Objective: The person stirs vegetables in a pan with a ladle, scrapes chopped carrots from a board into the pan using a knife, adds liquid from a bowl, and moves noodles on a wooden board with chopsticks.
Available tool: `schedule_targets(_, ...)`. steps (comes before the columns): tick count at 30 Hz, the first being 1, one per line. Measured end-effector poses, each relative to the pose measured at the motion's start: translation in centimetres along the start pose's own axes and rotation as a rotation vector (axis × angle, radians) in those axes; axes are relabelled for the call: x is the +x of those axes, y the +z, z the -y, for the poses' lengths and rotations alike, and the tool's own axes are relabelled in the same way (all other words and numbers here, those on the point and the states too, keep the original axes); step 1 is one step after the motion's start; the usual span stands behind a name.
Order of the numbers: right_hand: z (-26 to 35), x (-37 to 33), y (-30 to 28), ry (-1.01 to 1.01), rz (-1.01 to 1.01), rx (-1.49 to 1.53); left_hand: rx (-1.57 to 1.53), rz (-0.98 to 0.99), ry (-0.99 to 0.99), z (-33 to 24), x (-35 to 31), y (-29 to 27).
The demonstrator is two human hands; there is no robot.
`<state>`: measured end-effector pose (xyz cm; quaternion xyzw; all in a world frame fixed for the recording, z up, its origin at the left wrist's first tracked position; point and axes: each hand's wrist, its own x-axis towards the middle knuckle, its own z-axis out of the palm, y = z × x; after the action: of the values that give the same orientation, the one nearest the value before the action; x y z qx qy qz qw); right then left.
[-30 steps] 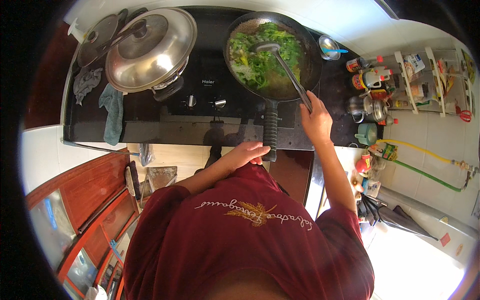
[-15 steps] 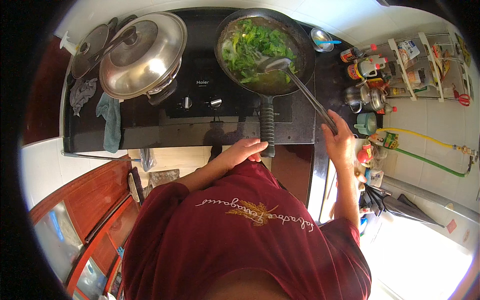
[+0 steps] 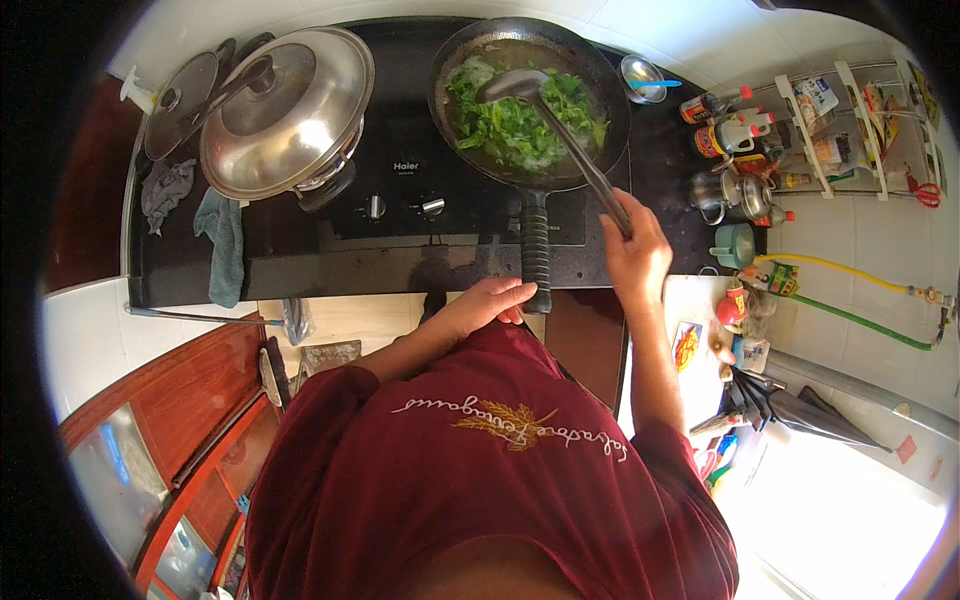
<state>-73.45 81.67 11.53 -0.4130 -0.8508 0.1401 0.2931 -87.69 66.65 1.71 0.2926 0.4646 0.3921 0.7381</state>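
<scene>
Clasped in the right hand point(image 3: 638, 258), a ladle point(image 3: 572, 148) meets leafy greens point(image 3: 522, 136) inside a pan point(image 3: 614, 112) on the stove point(image 3: 395, 215), seen from the head camera. The left hand point(image 3: 484, 306) touches the pan's handle point(image 3: 535, 240); whether it closes around it cannot be told. Low, gentle strokes and a steadied handle would likely keep the greens from spilling.

The right hand point(image 3: 640, 258) is closed, arm point(image 3: 656, 365) reaching forward; the left hand point(image 3: 488, 303) sits closer in, thumb point(image 3: 516, 295) extended.
</scene>
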Motion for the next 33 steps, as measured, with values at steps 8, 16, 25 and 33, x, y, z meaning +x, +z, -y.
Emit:
schedule_targets(8,-0.7,2.0,4.8,-0.204,-0.049,-0.133,-0.044,-0.039,0.009,0.8,0.2,0.5)
schedule_targets(16,-4.2,3.9,5.4,-0.147,-0.072,-0.216,-0.065,-0.061,0.008,1.4,0.3,0.6)
schedule_targets(25,-7.6,3.0,3.0,0.335,-0.085,0.216,-0.084,-0.057,-0.017,2.3,0.7,0.4)
schedule_targets(33,-7.4,0.5,1.0,0.906,0.192,0.878,-0.121,-0.004,0.004,2.1,0.7,0.6)
